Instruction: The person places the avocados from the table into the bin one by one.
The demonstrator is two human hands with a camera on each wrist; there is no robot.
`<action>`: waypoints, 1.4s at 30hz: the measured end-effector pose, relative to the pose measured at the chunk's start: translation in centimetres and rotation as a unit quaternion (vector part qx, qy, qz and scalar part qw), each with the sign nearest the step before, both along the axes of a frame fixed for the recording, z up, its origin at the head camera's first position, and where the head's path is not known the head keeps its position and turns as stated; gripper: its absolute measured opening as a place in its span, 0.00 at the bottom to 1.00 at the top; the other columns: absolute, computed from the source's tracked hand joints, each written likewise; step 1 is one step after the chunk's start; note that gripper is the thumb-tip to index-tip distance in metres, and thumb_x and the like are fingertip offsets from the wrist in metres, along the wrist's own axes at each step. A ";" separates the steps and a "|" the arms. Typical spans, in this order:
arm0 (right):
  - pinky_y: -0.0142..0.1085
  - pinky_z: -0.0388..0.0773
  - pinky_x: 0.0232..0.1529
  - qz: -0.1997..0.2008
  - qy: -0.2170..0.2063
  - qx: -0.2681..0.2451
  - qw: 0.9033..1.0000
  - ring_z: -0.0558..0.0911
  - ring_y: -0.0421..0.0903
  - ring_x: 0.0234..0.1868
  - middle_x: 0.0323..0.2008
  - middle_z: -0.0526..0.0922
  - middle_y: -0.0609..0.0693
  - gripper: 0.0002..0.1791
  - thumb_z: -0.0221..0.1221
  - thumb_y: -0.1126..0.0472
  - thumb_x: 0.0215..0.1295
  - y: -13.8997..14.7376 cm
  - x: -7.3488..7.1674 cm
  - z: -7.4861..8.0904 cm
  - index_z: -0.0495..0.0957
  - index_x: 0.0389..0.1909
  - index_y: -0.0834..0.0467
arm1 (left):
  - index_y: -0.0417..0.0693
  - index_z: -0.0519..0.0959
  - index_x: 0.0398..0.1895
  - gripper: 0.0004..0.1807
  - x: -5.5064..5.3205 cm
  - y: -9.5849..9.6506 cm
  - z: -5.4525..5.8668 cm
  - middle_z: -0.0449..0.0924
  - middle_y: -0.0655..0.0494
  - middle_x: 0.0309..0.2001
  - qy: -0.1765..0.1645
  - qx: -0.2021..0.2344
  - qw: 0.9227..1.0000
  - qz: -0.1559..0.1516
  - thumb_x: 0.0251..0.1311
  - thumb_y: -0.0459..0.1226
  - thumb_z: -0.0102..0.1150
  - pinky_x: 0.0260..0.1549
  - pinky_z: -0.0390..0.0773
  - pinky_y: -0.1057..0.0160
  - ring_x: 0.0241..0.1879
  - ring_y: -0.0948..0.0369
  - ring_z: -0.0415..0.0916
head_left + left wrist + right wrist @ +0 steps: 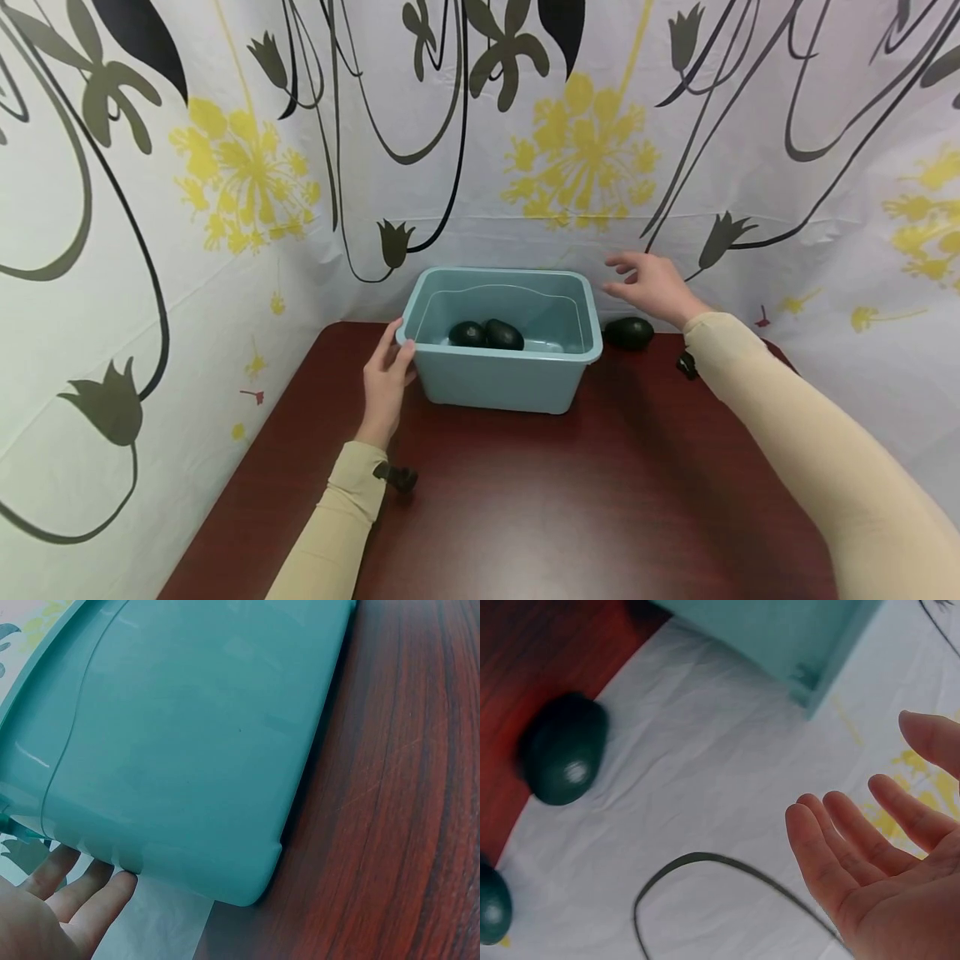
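A light blue plastic bin (498, 379) stands at the back of the table, with two dark green avocados (504, 334) lying inside. My left hand (384, 383) grips the bin's left rim at the near corner; in the left wrist view its fingers (105, 900) bend against the bin's side below the rim. Raised beyond the bin's right side, my right hand (648, 283) holds nothing, its fingers loosely bent and spread. Below it, another avocado (628, 332) lies on the table beside the bin. The right wrist view shows a further avocado (493, 906) at its left edge.
Patterned white cloth (457, 192) hangs behind and to the left of the dark red wooden table (495, 517). The table's back edge runs close behind the bin and the loose avocado. Dark wrist devices (397, 477) sit at both cuffs.
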State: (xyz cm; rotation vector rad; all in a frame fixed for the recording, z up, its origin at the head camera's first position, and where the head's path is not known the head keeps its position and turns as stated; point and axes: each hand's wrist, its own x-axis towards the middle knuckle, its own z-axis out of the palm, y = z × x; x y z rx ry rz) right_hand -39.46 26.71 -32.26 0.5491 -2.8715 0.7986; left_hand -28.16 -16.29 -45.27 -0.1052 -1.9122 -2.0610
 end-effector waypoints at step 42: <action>0.67 0.65 0.59 -0.028 -0.066 0.121 0.990 0.66 0.73 0.64 0.67 0.67 0.72 0.37 0.63 0.54 0.66 5.6 -4.4 -12.0 0.66 0.71 0.66 | 0.61 0.69 0.73 0.29 0.0 -0.2 0.0 0.71 0.42 0.66 -0.003 0.002 1.000 -0.002 0.71 0.43 0.60 0.56 0.69 0.34 0.61 0.47 0.72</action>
